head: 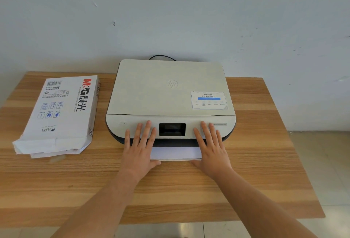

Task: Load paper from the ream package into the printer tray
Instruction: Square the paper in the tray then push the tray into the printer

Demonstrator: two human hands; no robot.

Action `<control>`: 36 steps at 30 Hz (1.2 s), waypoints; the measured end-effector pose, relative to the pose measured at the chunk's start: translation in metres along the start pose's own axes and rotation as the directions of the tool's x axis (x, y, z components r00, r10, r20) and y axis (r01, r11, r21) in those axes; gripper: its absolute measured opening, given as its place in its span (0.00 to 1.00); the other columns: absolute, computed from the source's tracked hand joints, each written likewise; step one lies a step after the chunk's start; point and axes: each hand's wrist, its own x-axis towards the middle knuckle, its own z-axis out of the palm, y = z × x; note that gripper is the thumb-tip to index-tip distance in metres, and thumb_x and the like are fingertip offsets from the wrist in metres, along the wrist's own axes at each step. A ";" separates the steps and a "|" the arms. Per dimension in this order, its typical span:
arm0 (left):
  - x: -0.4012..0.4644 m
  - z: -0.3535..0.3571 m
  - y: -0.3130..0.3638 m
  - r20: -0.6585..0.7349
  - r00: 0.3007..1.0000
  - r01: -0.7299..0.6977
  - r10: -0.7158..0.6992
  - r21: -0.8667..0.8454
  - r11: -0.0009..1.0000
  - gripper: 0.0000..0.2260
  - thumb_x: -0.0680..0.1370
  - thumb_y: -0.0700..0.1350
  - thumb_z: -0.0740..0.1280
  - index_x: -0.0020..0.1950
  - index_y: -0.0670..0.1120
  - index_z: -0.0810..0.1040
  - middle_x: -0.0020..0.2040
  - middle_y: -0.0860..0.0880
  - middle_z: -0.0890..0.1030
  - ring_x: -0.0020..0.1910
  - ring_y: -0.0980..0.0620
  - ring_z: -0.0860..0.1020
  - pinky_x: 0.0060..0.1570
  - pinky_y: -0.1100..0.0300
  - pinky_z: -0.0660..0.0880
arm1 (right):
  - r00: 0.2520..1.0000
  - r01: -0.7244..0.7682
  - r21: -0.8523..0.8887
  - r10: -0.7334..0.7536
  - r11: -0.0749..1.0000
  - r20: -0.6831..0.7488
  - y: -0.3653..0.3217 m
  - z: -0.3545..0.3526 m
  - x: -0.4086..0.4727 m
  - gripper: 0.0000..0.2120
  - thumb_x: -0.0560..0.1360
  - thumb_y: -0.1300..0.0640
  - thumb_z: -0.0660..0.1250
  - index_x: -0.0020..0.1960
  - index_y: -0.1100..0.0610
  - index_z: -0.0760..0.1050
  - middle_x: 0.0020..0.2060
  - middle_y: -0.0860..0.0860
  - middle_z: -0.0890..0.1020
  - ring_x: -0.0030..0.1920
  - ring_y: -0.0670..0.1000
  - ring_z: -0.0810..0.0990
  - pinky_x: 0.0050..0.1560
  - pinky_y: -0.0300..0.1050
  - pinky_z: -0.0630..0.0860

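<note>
Left hand [139, 149] and right hand [212, 150] are showing bare, with no gloves, rings or watches. Behind them, both forearms are running unsleeved to the frame's lower edge.

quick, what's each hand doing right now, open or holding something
Left hand: open, flat, fingers on the printer front, thumb at the paper edge; holding nothing.
Right hand: open, flat, same pose; holding nothing.

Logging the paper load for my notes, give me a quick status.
Left hand and right hand flat, open, flanking paper stack. Stack partly inside printer. Ream package open, left. Nothing blocking.
</note>
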 end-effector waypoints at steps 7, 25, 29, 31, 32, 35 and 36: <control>0.002 0.000 0.002 0.014 1.000 0.011 -0.011 0.017 1.000 0.51 0.70 0.70 0.61 0.74 0.46 0.31 0.73 0.45 0.26 0.73 0.42 0.30 0.71 0.37 0.36 | 1.000 -0.003 0.009 0.003 1.000 -0.005 0.000 0.001 0.001 0.54 0.67 0.37 0.71 0.78 0.53 0.40 0.77 0.56 0.38 0.76 0.60 0.37 0.73 0.57 0.41; 0.006 0.008 0.004 -0.049 0.999 0.018 -0.018 -0.005 1.000 0.47 0.71 0.67 0.63 0.76 0.46 0.40 0.76 0.44 0.33 0.75 0.41 0.37 0.71 0.36 0.42 | 0.997 -0.009 0.042 0.012 0.999 -0.070 -0.002 0.009 0.005 0.46 0.70 0.39 0.69 0.78 0.55 0.48 0.78 0.57 0.43 0.77 0.61 0.40 0.73 0.61 0.46; 0.006 0.014 0.007 -0.077 0.997 0.027 -0.028 -0.015 1.000 0.46 0.71 0.66 0.64 0.76 0.46 0.41 0.77 0.44 0.35 0.76 0.40 0.40 0.71 0.36 0.44 | 0.994 -0.020 0.046 0.025 0.999 -0.105 -0.003 0.014 0.005 0.45 0.71 0.41 0.69 0.78 0.55 0.49 0.78 0.57 0.45 0.77 0.61 0.41 0.73 0.62 0.47; 0.006 0.017 0.006 -0.093 0.995 0.024 -0.026 -0.019 1.000 0.46 0.71 0.65 0.64 0.76 0.46 0.41 0.77 0.44 0.35 0.76 0.40 0.40 0.71 0.36 0.44 | 0.993 -0.014 0.037 0.018 0.999 -0.115 -0.002 0.016 0.005 0.45 0.71 0.41 0.68 0.78 0.55 0.48 0.78 0.57 0.44 0.77 0.61 0.41 0.73 0.62 0.47; 0.007 0.019 0.006 -0.099 0.995 0.022 -0.024 -0.019 1.000 0.46 0.71 0.65 0.65 0.76 0.46 0.41 0.77 0.44 0.35 0.76 0.40 0.41 0.71 0.36 0.44 | 0.993 -0.013 0.036 0.018 0.999 -0.120 -0.002 0.016 0.005 0.45 0.72 0.41 0.68 0.78 0.55 0.48 0.78 0.57 0.44 0.77 0.61 0.41 0.73 0.62 0.47; 0.008 0.022 0.007 -0.107 0.994 0.029 -0.032 -0.025 0.999 0.46 0.71 0.64 0.66 0.76 0.45 0.42 0.77 0.43 0.36 0.76 0.40 0.40 0.71 0.36 0.45 | 0.990 -0.019 0.048 0.026 0.999 -0.140 -0.004 0.018 0.006 0.44 0.72 0.43 0.69 0.78 0.55 0.48 0.78 0.57 0.45 0.77 0.61 0.41 0.73 0.63 0.47; 0.008 0.023 0.008 -0.108 0.994 0.030 -0.033 -0.028 0.999 0.46 0.71 0.63 0.67 0.76 0.45 0.42 0.77 0.43 0.37 0.76 0.40 0.40 0.71 0.37 0.45 | 0.989 -0.020 0.049 0.027 0.999 -0.146 -0.004 0.019 0.006 0.45 0.72 0.44 0.69 0.77 0.55 0.47 0.77 0.57 0.45 0.77 0.62 0.41 0.73 0.63 0.47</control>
